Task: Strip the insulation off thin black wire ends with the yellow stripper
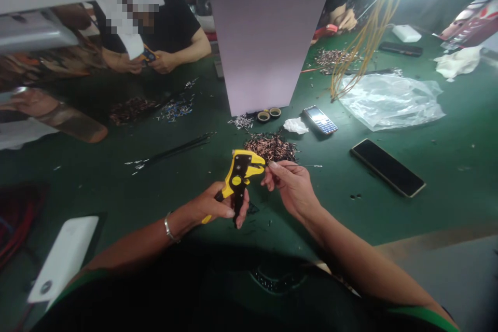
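The person's left hand (218, 205), a silver bracelet (167, 227) at its wrist, was wrapped around the grips of a yellow and black hand tool (236, 180). The tool stood tilted over the green worktop (187, 187), its head turned to the right. The right hand (292, 185) was nearly closed, thumb and forefinger pinching a thin dark wire (309, 166) right beside the tool's mouth; the wire's silvery end stuck out to the right. Whether its other end sat inside the mouth could not be told.

Just beyond the tool lay a heap of copper-coloured and black pieces (272, 146). Behind the heap were small silvery pieces (241, 122), two rolls of tape (269, 114), a crumpled white tissue (295, 125) and a keypad phone (320, 120). A bundle of dark wires (175, 150) lay to the left, and a dark-screened smartphone (388, 168) to the right, near a clear plastic bag (392, 102). Across the worktop, at the left, a co-worker's hands (161, 62) held another tool (148, 55).
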Available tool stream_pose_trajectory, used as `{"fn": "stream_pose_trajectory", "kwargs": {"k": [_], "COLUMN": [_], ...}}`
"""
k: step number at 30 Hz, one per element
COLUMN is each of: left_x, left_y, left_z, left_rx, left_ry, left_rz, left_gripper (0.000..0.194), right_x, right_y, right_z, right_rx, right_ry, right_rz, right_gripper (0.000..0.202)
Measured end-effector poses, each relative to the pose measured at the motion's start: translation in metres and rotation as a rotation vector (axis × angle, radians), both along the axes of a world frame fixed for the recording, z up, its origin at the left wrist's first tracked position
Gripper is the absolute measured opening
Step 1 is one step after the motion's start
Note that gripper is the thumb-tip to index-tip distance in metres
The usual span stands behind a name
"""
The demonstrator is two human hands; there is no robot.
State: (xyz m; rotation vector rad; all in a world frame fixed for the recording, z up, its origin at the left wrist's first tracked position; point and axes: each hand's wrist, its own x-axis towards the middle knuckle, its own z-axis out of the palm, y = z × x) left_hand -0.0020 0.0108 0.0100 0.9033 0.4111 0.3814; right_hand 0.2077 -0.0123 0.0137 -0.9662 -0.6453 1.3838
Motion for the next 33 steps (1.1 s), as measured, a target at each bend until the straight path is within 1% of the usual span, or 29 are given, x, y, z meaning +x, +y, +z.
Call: {"fn": "stream_pose_trajectory", "kwargs": {"k": [5,10,15,23,28,33], "left_x": [-0.0006,-0.0015,-0.0012,0.0000,0.0001,-0.0011], "left_y": [0.0003,0.0009,0.0002,-0.0020,-0.0035,-0.0056], "left_z": [-0.0036,-0.0036,-0.0034,-0.0041,-0.0039,-0.0032], "left_rx": [-0.001,0.019,0.022,0.024,0.027,0.039], "left_ry": [0.005,-0.006,0.000,0.025,0.015,0.047], "left_rz": [0.002,-0.001,-0.002,0.027,0.055,0.069], "left_gripper": [0.038,0.037,0.034,0.027,0.021,0.019], "right_x": [-0.0013,-0.0014,-0.0021,0.0001,0.0002,0.0020], "right_y": [-0.0018,-0.0018,-0.0013,-0.0010,-0.0002,0.0010], "right_z": [-0.0012,-0.0030,-0.0017,-0.0056,-0.0036,-0.0016], "right_rx": [0.013,0.035,0.028,0.011,0.018,0.012], "right_ry": [-0.041,-0.033,-0.031,-0.034,-0.013,0.010], "right_rz": [-0.004,0.006,0.007,0.025,0.039,0.049], "right_gripper": [0.019,0.019,0.021,0.018,0.015,0.015]}}
